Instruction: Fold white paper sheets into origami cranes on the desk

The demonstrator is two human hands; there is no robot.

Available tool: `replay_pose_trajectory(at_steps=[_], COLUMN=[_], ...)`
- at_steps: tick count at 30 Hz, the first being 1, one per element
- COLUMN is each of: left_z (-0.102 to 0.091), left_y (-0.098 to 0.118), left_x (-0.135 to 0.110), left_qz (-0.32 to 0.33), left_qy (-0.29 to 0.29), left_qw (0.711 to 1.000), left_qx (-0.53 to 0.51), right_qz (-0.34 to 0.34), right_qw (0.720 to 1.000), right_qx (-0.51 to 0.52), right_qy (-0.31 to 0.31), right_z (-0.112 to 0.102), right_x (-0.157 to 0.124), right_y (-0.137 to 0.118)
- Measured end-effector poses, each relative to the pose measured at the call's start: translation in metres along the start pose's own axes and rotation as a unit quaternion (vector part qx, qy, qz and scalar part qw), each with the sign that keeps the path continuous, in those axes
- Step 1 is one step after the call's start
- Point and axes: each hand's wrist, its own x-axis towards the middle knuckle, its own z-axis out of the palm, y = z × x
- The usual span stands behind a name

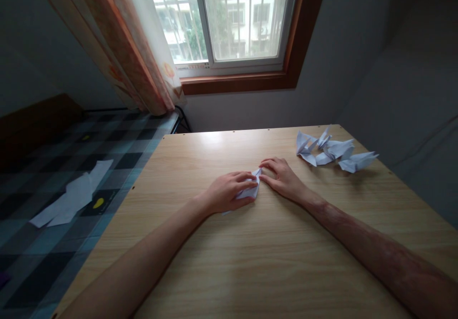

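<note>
A small piece of folded white paper point(251, 191) lies on the middle of the wooden table, partly hidden under my left hand point(231, 191). The left fingers reach over its top while the thumb lies along its near edge, holding it down against the wood. From the other side, my right hand point(281, 176) has its thumb and forefinger closed at the paper's pointed far corner. A bit of white edge also shows below the left palm.
Several folded paper cranes point(331, 151) stand at the table's point(214, 261) back right. Left of the table, loose white paper sheets point(77, 195) lie on a bed with a checked cover point(46, 271). A window point(243, 23) and an orange curtain point(121, 37) are behind.
</note>
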Motion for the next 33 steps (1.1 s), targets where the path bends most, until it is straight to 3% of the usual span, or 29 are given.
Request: replay_pose_trajectory(at_steps=[21,33], left_z=[0.001,0.002], left_y=[-0.003,-0.004], left_x=[0.0,-0.005], left_qz=[0.022,0.015], left_qy=[0.004,-0.012], left_qw=[1.0,1.0], left_qx=[0.013,-0.014], right_qz=[0.095,0.046], right_qw=[0.993,0.998], right_qx=[-0.056,0.011], right_qy=[0.044,0.03], right_z=[0.008,0.002], right_x=[0.019,0.018], right_y=[0.017,0.022])
